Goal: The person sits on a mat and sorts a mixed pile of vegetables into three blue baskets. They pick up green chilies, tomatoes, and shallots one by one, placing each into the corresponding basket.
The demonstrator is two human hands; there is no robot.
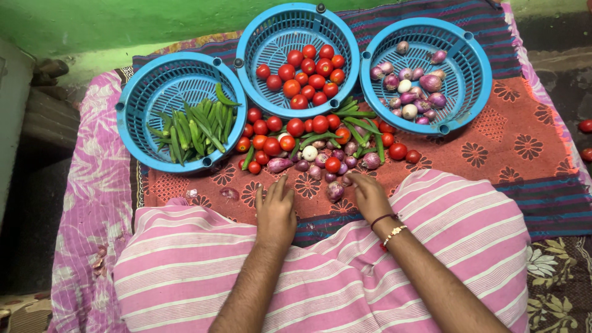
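My left hand (275,209) rests flat on the red patterned mat (493,148), fingers apart, holding nothing, just below a mixed pile (311,145) of tomatoes, small onions and green okra. My right hand (369,195) lies beside it, fingers curled down toward a purple onion (335,190) on the mat; I cannot tell whether it touches it. Three blue baskets stand beyond the pile: the left basket (139,98) holds okra, the middle basket (259,37) holds tomatoes, the right basket (475,68) holds onions.
My knees are covered by pink striped cloth (185,265). A pink floral sheet (86,179) lies on the left. A green wall (123,24) runs behind the baskets. Two stray tomatoes (586,126) sit at the far right edge.
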